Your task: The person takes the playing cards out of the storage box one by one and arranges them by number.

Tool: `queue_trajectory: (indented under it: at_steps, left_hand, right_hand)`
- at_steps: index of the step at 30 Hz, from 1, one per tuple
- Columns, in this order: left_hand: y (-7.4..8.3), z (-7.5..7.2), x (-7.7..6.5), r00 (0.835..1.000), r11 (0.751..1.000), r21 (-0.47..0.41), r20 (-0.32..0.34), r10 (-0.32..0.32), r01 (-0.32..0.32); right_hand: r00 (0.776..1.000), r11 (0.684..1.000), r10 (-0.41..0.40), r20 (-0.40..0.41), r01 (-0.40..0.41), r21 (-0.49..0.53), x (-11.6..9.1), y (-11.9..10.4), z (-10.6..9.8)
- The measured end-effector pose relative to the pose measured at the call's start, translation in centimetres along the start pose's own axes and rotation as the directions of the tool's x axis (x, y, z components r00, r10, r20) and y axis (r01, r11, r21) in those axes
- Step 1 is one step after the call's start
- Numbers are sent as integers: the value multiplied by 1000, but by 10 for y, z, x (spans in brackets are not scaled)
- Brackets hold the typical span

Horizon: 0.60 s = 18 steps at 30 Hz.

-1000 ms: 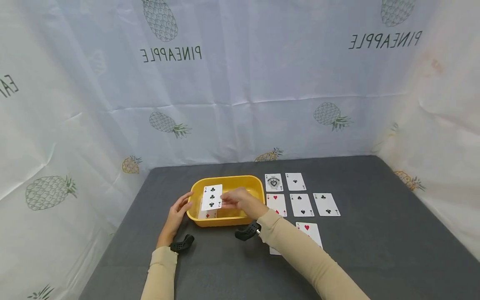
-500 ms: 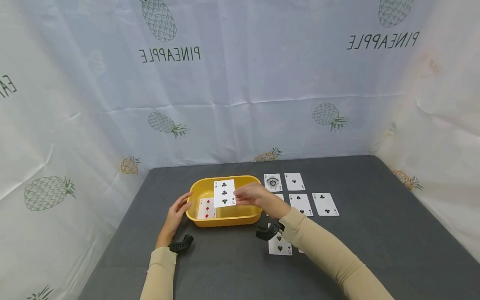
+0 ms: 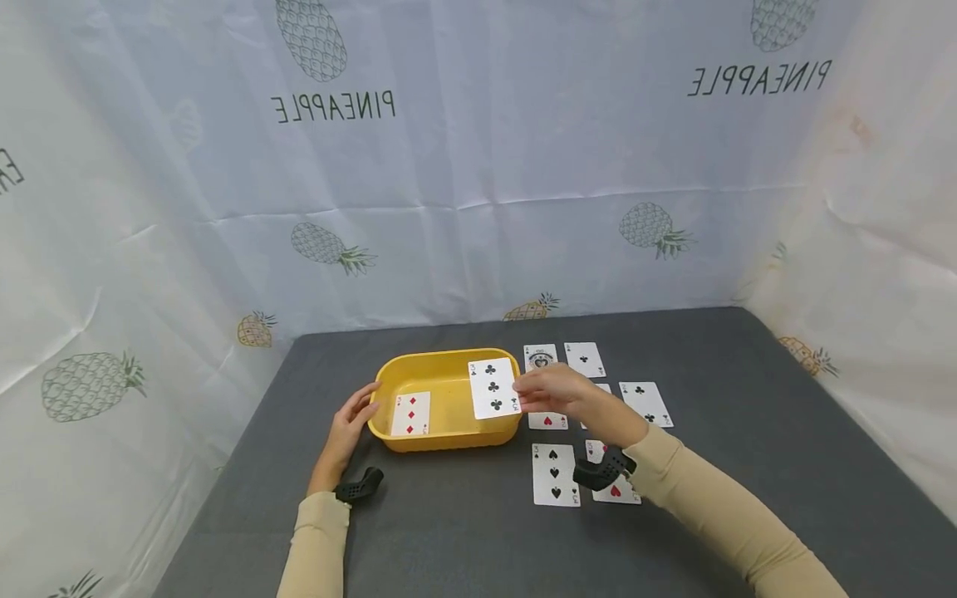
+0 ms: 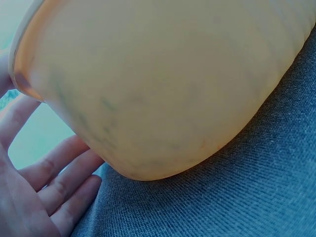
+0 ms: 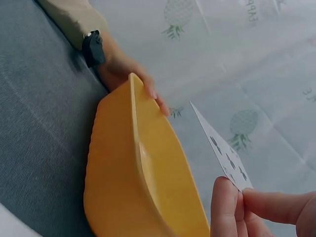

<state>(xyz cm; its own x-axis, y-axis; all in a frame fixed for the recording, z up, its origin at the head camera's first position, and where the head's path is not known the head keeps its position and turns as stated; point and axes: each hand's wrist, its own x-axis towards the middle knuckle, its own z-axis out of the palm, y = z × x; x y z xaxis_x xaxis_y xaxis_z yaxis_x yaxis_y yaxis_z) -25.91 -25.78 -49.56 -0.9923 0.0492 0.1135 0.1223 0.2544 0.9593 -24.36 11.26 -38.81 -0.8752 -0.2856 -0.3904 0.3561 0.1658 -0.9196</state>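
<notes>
My right hand [image 3: 557, 392] pinches a three of clubs [image 3: 493, 388] by its edge, over the right end of the yellow plastic basin [image 3: 452, 438]. In the right wrist view that card [image 5: 224, 153] stands tilted between thumb and fingertips, above the basin's rim. A three of diamonds [image 3: 410, 414] lies face up in the left part of the basin. At the left end, my left hand [image 3: 350, 428] holds the rim. The left wrist view shows the left hand's fingers [image 4: 69, 182] against the basin's outer wall [image 4: 163, 123].
Playing cards lie face up in rows right of the basin: an ace of clubs [image 3: 585, 360], a two of clubs [image 3: 646, 403], a three of spades [image 3: 556, 475], a three of hearts [image 3: 616, 492] and others partly behind my right hand. Pineapple-print cloth [image 3: 463, 257] walls the grey table [image 3: 449, 531].
My right hand has carried the three of clubs rightward, from above the three of diamonds to the basin's right end. The left hand stays at the rim.
</notes>
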Motion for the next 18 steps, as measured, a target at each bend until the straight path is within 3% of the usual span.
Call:
queue_trajectory:
  at_steps: [9, 18]
  left_hand:
    - [1, -4, 2, 1000, 1000, -4, 0, -19, 19]
    - [-2, -2, 4, 999, 999, 3, 14, -49, 49]
  right_hand:
    - [999, 998, 37, 12, -37, 45, -10, 23, -28]
    - [999, 999, 38, 3, -38, -29, -27, 52, -63]
